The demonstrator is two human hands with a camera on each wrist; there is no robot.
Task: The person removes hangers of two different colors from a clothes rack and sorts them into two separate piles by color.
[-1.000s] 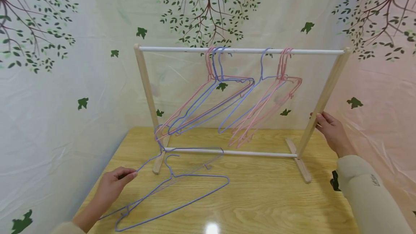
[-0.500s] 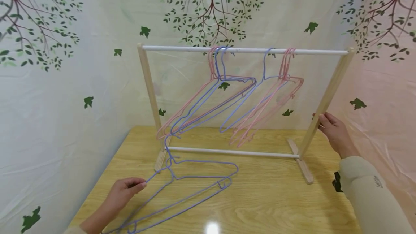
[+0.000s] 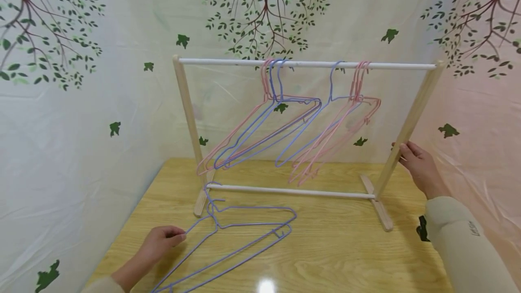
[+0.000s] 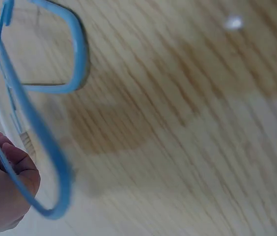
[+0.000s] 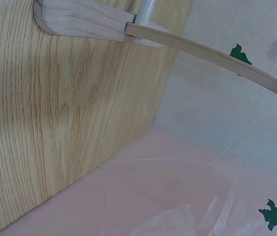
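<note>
on the table, left hand point(image 3: 156, 245) pinching blue hangers point(image 3: 244, 229), right hand point(image 3: 419, 166) gripping rack post point(image 3: 407, 125)

Blue hangers point(image 3: 244, 234) on light wood-grain table point(image 3: 346, 257); pink and blue hangers point(image 3: 293, 121) before leaf-patterned white sheet point(image 3: 81, 103)

Illumination is bright, even and diffuse. An overhead source leaves one white glare spot on the glossy counter point(image 3: 266, 285) near the bottom edge. Shadows are soft and faint. The head view bows straight lines at its edges. The left wrist view is motion-blurred: the blue hanger point(image 4: 40, 142) smears. The right wrist view is sharp.
</note>
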